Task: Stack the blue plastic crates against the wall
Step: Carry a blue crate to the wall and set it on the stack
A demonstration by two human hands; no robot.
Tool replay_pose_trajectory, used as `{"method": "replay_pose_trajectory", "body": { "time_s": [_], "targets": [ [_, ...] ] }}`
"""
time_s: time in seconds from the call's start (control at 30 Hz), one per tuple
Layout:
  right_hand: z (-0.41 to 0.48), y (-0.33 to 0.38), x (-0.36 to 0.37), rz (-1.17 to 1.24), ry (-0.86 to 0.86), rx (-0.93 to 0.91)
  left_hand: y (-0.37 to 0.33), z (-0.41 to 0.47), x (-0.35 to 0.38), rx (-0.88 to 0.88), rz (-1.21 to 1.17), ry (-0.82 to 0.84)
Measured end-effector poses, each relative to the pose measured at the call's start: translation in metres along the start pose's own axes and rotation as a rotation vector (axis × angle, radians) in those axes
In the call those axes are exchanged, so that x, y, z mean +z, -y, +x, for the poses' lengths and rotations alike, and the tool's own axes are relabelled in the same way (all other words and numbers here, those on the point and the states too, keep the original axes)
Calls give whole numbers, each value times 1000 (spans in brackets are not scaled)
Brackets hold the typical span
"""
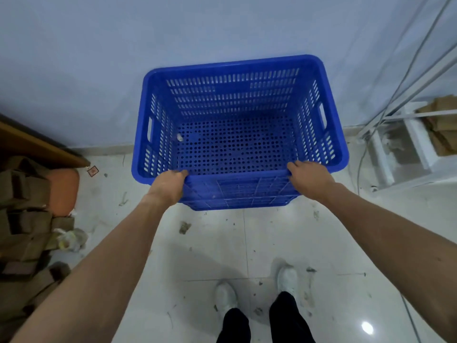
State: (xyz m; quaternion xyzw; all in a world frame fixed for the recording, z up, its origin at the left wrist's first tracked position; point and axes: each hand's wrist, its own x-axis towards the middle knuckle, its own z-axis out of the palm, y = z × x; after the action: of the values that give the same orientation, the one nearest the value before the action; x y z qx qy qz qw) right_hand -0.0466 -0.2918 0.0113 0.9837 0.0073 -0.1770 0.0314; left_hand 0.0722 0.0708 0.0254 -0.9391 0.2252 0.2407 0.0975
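The blue perforated plastic crate (237, 129) stood close against the pale wall (99, 58), its far rim toward it, above the tiled floor (247, 243). The left hand (168, 186) and right hand (309, 179) each had their grip closed over the near rim (thumbs inside). A small pale scrap (179, 137) lay inside.

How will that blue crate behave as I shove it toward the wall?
The blue crate probably moves easily: its walls and floor are all perforated and it looks nearly empty, so likely light for its size. It should stay rigid, given the thick rolled rim gripped by the left hand and right hand. On the glossy tiled floor it would likely slide, not tip.
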Motion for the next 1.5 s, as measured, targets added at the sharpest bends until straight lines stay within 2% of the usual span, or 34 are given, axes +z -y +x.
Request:
{"method": "replay_pose_trajectory", "body": {
  "time_s": [0.17, 0.3, 0.37, 0.5, 0.57, 0.6, 0.63, 0.7, 0.77, 0.83, 0.93, 1.03, 1.17, 1.3, 1.43, 1.5],
  "targets": [
    [6, -13, 4, -152, -60, -113, 20, 2, 9, 99, 48, -73],
    [16, -23, 1, -268, -24, -158, 23, 9, 5, 101, 80, -106],
    [12, -25, 0, -209, -11, -131, 20, 5, 12, 83, 99, -93],
    [-1, -19, 11, -113, -192, -154, 17, 2, 23, 19, 50, -90],
    [0, -23, 13, -78, -70, -143, 18, 13, 17, -26, 0, 34],
    [-2, -23, 15, -44, -3, -123, 18, 16, 12, -57, -51, 122],
    [-4, -25, 15, 24, -9, -107, 17, 18, 8, -93, -154, 172],
    [-2, -32, 9, 129, -127, -42, 19, 26, 3, -161, -362, 52],
    [11, -46, 4, 83, -268, 77, 31, 33, 1, -247, -351, -131],
    [28, -65, -2, 14, -235, 241, 45, 37, 2, -371, -230, -173],
    [44, -84, -11, 109, -144, 439, 59, 39, 1, -573, -390, -105],
    [52, -94, -5, 280, -142, 550, 78, 39, -3, -546, -532, -86],
    [60, -101, 9, 266, -165, 572, 92, 35, -3, -527, -764, -167],
    [61, -102, 10, 250, -151, 573, 81, 37, 5, -484, -779, -307],
    [59, -102, 11, 228, -147, 578, 81, 40, 1, -490, -735, -201],
    [58, -99, 11, 250, -153, 586, 84, 42, -1, -488, -621, -124]
  ]
}}
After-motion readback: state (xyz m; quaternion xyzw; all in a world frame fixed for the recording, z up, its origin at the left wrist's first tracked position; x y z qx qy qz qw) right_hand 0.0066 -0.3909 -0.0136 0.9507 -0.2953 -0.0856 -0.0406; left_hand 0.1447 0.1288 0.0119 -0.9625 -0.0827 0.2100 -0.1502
